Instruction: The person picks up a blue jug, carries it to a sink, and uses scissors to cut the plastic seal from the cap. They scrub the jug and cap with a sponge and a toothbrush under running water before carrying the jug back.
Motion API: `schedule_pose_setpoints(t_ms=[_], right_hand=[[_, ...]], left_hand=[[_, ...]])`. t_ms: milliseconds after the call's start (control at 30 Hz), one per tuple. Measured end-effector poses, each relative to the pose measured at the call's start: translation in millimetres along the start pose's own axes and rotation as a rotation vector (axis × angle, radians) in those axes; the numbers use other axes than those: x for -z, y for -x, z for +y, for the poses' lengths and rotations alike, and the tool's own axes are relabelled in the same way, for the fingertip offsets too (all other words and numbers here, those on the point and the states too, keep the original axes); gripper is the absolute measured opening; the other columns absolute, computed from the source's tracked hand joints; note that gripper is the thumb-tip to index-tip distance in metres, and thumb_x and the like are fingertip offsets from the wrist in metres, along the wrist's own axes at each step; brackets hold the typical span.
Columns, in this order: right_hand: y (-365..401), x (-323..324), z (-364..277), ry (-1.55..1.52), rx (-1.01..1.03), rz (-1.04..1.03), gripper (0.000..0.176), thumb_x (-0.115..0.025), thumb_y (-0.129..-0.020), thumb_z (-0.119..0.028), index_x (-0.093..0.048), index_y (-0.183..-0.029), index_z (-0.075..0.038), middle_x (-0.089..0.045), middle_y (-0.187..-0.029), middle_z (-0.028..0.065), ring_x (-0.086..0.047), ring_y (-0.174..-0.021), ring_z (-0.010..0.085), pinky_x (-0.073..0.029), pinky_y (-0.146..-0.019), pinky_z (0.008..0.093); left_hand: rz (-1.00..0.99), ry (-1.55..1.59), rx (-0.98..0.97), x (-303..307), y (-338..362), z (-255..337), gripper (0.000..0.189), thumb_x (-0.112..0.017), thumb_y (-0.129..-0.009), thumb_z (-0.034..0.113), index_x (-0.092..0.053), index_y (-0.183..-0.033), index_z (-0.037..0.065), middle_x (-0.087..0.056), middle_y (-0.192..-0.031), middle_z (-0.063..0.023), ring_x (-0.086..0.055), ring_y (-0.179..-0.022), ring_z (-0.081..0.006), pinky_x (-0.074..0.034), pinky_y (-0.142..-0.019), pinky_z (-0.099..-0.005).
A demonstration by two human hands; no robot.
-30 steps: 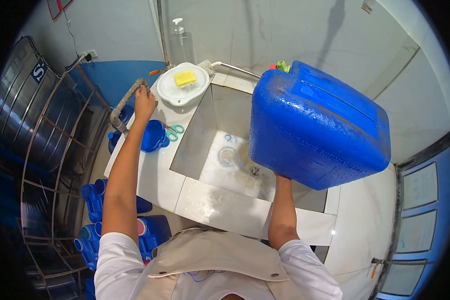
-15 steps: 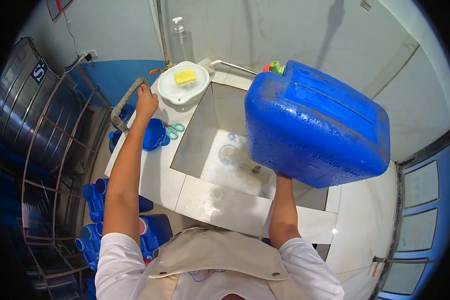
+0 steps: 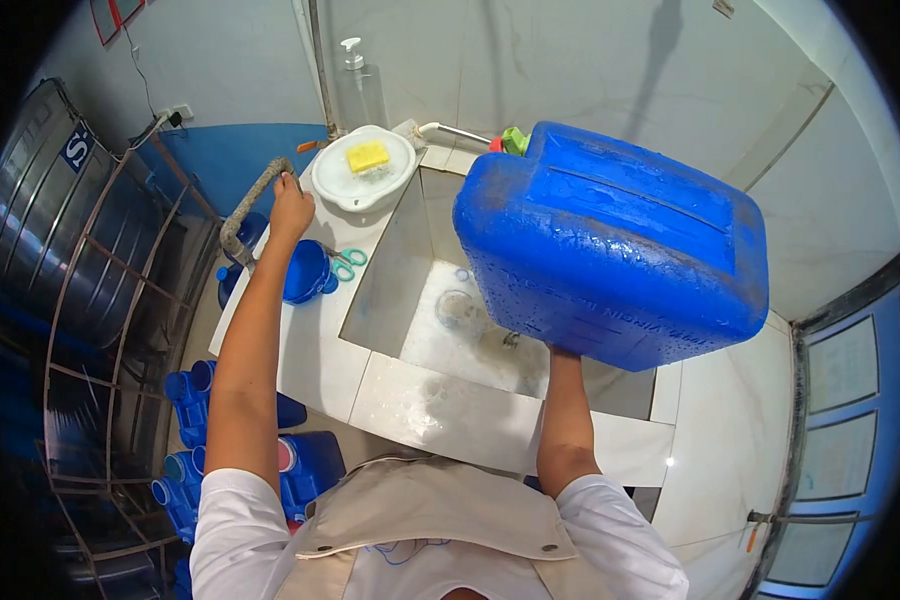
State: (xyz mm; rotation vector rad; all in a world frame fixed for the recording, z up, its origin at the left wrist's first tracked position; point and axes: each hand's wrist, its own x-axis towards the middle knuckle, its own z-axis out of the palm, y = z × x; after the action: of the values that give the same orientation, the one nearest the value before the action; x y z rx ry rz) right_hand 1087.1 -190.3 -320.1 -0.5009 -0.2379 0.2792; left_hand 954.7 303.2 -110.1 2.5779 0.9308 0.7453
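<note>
A large wet blue water jug (image 3: 620, 245) is tilted over the sink (image 3: 380, 290), its surface beaded with drops. My right hand (image 3: 564, 352) goes in beneath the jug's near side and holds it; the fingers are hidden behind it. On the left, my left hand (image 3: 291, 205) is closed around the end of a curved, grey, rough-looking pipe (image 3: 238, 218) beside the counter. Near that forearm are a small blue dipper (image 3: 307, 272) and green-handled scissors (image 3: 348, 265). A red and green piece (image 3: 511, 142) shows at the jug's far left corner.
A white basin (image 3: 335, 180) with a yellow sponge (image 3: 368, 156) stands on the counter, a pump bottle (image 3: 360, 90) behind it. Several blue jugs (image 3: 310, 470) stand on the floor below left. A metal rack (image 3: 100, 375) fronts a steel tank (image 3: 65, 215). A blue-framed door (image 3: 840, 400) is at right.
The blue jug has shifted left and turned slightly, showing more of its upper broad face. My left hand stays on the pipe, almost unmoved.
</note>
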Motion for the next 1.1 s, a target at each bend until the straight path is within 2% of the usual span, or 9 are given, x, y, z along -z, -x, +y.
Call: schedule_pose_setpoints(t_ms=[633, 867, 900, 967, 1100], right_hand=[[5, -27, -4, -0.023, -0.021, 0.071, 0.058, -0.028, -0.094, -0.050, -0.037, -0.134, -0.009, -0.040, -0.134, 0.0124, -0.038, -0.121, 0.0300, -0.031, -0.103, 0.0452], [13, -59, -13, -0.084, -0.023, 0.212, 0.062, -0.027, -0.093, -0.055, -0.035, -0.135, -0.010, -0.038, -0.135, 0.0127, -0.036, -0.122, 0.0311, -0.031, -0.103, 0.0468], [10, -48, -10, -0.083, -0.023, 0.212, 0.062, -0.027, -0.093, -0.055, -0.035, -0.135, -0.010, -0.038, -0.135, 0.0127, -0.036, -0.122, 0.0311, -0.031, -0.103, 0.0468], [-1, -10, 2, 0.031, -0.001, 0.011, 0.048, -0.031, -0.096, -0.039, -0.040, -0.130, -0.006, -0.044, -0.131, 0.0131, -0.041, -0.118, 0.0280, -0.032, -0.104, 0.0410], [1, -5, 3, -0.034, 0.006, 0.019, 0.055, -0.027, -0.095, -0.047, -0.038, -0.132, -0.008, -0.041, -0.133, 0.0128, -0.038, -0.120, 0.0292, -0.031, -0.103, 0.0440]], left_hand=[[-0.018, -0.015, 0.005, -4, -2, -6, 0.065, -0.049, -0.082, 0.019, -0.025, -0.135, -0.010, -0.028, -0.139, -0.0286, -0.043, -0.119, -0.0425, -0.039, -0.097, -0.0413], [-0.017, -0.011, 0.014, -1, -1, -2, 0.065, -0.050, -0.082, 0.018, -0.025, -0.135, -0.009, -0.029, -0.139, -0.0270, -0.044, -0.118, -0.0414, -0.040, -0.097, -0.0415], [-0.017, -0.010, 0.014, -1, -1, -1, 0.065, -0.050, -0.082, 0.018, -0.025, -0.135, -0.009, -0.029, -0.139, -0.0270, -0.044, -0.118, -0.0414, -0.040, -0.097, -0.0415], [-0.024, -0.010, 0.021, 2, 1, 2, 0.065, -0.050, -0.081, 0.018, -0.025, -0.135, -0.010, -0.030, -0.138, -0.0268, -0.045, -0.117, -0.0414, -0.040, -0.096, -0.0416], [0.013, -0.002, -0.007, 3, 2, 1, 0.062, -0.050, -0.081, 0.017, -0.029, -0.133, -0.010, -0.033, -0.135, -0.0272, -0.046, -0.115, -0.0417, -0.041, -0.095, -0.0419]])
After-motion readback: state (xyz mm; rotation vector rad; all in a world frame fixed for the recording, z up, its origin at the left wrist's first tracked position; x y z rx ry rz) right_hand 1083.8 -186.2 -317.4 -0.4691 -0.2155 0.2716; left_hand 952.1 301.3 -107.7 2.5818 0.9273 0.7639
